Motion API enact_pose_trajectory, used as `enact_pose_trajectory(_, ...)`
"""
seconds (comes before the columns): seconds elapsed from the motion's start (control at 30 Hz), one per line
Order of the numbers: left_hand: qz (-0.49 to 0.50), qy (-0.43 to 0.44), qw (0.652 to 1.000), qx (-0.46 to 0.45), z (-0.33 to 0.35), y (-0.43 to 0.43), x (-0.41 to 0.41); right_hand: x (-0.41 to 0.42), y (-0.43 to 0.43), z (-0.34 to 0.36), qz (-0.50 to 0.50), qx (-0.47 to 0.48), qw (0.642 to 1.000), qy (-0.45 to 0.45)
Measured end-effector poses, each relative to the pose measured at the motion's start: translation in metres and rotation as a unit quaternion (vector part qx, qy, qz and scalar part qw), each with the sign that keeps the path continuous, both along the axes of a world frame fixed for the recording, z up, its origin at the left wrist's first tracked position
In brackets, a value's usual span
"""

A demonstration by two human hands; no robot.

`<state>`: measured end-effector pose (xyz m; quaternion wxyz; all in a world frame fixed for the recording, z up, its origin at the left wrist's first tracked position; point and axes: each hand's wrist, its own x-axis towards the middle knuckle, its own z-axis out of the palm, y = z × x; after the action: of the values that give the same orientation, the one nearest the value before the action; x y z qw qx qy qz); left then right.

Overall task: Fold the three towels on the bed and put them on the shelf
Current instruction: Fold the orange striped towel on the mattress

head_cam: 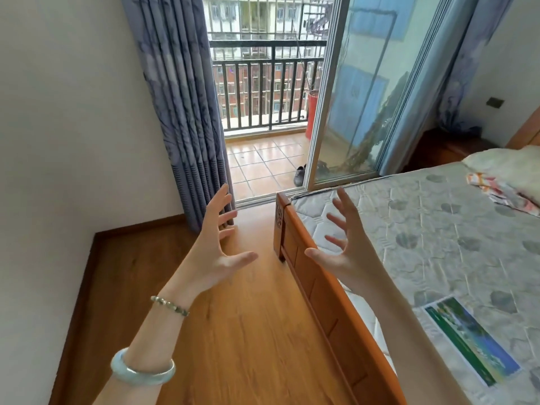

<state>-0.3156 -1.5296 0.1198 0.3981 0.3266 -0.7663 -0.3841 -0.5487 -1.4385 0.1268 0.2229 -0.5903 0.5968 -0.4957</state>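
My left hand (pixel 217 244) is raised over the wooden floor with fingers spread, holding nothing. My right hand (pixel 349 244) is raised beside it over the bed's wooden footboard (pixel 318 290), also spread and empty. On the bed's quilted grey mattress (pixel 438 244), at the far right edge, lies a pile of cloth: a pale fluffy towel (pixel 508 168) on top of a red and white patterned one (pixel 502 191). No shelf shows in the head view.
A printed green and blue label (pixel 470 340) sits on the mattress near me. Blue curtains (pixel 181 112) hang left of an open balcony door (pixel 350 92). A white wall (pixel 73 127) stands at left, and wooden floor (pixel 233 331) runs between wall and bed.
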Motion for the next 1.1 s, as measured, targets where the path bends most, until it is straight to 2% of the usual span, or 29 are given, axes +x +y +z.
enact_pose_trajectory(0.23,0.003,-0.003,1.0,0.006,-0.021,-0.125,-0.011,-0.019,-0.124,-0.017,-0.007,0.015,1.0,-0.001)
enact_pose_trajectory(0.43,-0.004,-0.021,1.0,0.004,-0.035,-0.269,-0.039,-0.048,-0.26,-0.029,-0.012,0.008,1.0,-0.007)
enact_pose_trajectory(0.77,-0.047,0.004,0.999,0.012,-0.018,-0.485,-0.111,-0.122,-0.456,-0.006,-0.064,0.022,0.998,-0.012)
enact_pose_trajectory(1.1,-0.146,-0.006,0.989,0.025,-0.035,-0.689,-0.18,-0.158,-0.622,-0.027,-0.151,0.049,0.987,-0.029)
